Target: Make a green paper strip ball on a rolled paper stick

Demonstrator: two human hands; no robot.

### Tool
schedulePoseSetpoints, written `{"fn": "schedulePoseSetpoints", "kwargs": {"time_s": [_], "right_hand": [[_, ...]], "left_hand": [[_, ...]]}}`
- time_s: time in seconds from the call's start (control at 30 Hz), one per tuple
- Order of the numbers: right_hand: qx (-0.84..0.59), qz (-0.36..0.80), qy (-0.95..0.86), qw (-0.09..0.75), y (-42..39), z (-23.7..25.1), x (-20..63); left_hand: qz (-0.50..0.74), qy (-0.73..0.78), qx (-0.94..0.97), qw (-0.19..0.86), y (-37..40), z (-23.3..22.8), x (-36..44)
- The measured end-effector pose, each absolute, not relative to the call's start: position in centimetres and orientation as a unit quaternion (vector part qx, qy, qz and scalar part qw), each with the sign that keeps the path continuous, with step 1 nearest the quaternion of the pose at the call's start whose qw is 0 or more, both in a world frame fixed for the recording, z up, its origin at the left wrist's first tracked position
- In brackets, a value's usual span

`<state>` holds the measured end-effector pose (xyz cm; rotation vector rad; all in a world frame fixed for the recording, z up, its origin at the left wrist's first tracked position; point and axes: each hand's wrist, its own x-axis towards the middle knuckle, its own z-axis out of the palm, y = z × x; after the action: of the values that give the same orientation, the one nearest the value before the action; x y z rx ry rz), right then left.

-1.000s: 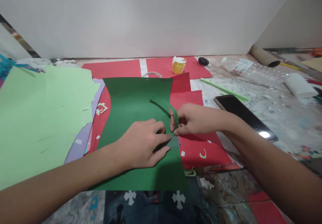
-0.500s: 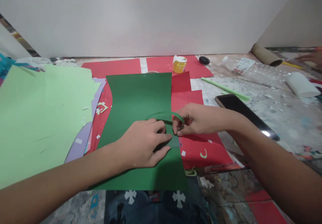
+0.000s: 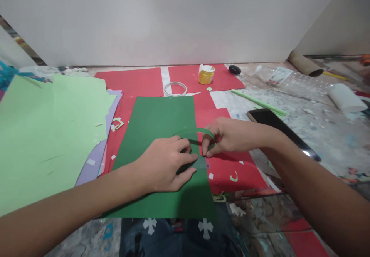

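A dark green paper sheet lies in front of me over red paper. My left hand rests on it, pressing it down, index finger and thumb stretched apart toward its right edge. At that edge my right hand pinches the end of a narrow green paper strip. The strip arches up and back over the sheet, and its far end passes behind my left fingers. Between my left index finger and thumb a paler, shiny patch shows on the sheet; I cannot make out what it is.
Beyond the sheet are a tape ring, a yellow jar and red paper. Light green sheets lie at left. A phone, light green rolled strip, plastic bottle and cardboard tube are at right.
The green sheet's raised far part has come down flatter, uncovering the tape ring. My right hand has shifted slightly right, and the strip bows out wider. My left hand stays put.
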<state>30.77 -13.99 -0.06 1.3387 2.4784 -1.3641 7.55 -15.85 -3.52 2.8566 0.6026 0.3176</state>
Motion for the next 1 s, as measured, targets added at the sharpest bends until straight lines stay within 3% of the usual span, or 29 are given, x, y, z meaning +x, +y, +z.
{"fn": "schedulePoseSetpoints", "kwargs": {"time_s": [0.2, 0.4, 0.7, 0.9, 1.0], "right_hand": [[0.432, -0.474, 0.767, 0.017, -13.8, 0.7, 31.6], [0.468, -0.426, 0.774, -0.023, -13.3, 1.2, 32.3], [0.494, -0.310, 0.787, -0.203, -11.8, 1.1, 30.2], [0.484, -0.329, 0.797, -0.147, -8.5, 2.4, 31.8], [0.493, -0.344, 0.785, -0.152, -6.5, 2.8, 32.8]], "left_hand": [[0.109, 0.208, 0.966, 0.113, -15.9, -3.5, 7.7], [0.115, 0.225, 0.956, 0.147, -15.8, -3.5, 7.6], [0.268, 0.292, 0.825, 0.403, -12.6, -0.8, 10.1], [0.340, 0.268, 0.762, 0.482, -7.4, -1.5, 13.2], [0.376, 0.250, 0.776, 0.441, -4.9, -1.0, 14.3]]}}
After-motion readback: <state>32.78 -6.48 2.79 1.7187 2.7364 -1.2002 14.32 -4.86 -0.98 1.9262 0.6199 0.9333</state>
